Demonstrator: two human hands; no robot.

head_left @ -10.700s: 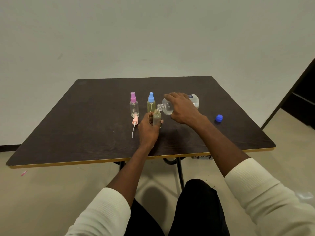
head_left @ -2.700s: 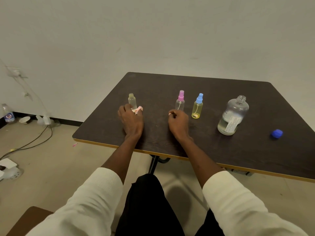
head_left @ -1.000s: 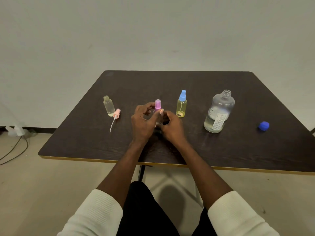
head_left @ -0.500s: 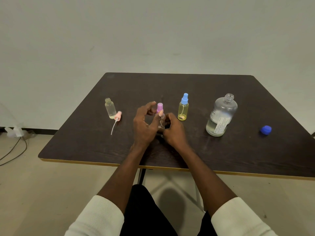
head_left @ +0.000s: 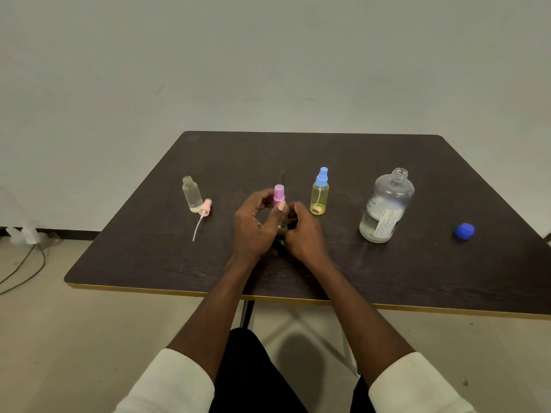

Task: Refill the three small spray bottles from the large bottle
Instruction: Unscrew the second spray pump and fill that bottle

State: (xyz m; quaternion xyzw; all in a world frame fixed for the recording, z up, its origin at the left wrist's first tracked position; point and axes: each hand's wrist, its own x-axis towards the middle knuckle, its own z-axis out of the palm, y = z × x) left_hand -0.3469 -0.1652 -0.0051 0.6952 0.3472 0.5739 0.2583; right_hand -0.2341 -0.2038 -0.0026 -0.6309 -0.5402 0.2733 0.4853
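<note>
- Nearest, at centre frame, both hands meet on the pink-capped spray bottle (head_left: 279,204). The left hand (head_left: 253,226) curls round its upper part, thumb by the pink cap; the right hand (head_left: 304,231) grips the clear body low down.
- The step in hand looks like unscrewing this sprayer. It goes best with the body pinned upright just above the table (head_left: 417,278) while only the cap is turned.
- Once it loosens, lift the sprayer straight up so its dip tube clears the neck without flicking drops.
- Left of centre, the loose pink sprayer head (head_left: 204,208) lies on its side, tube trailing toward the near edge. Lay the next one beside it, away from the pouring path.
- Just behind it stands the uncapped small bottle (head_left: 191,193), holding liquid.
- Right of centre stands the blue-capped spray bottle (head_left: 320,192), with very little liquid at the bottom.
- Further right stand the open large bottle (head_left: 386,207), partly full, and its blue cap (head_left: 464,231) at the far right.
</note>
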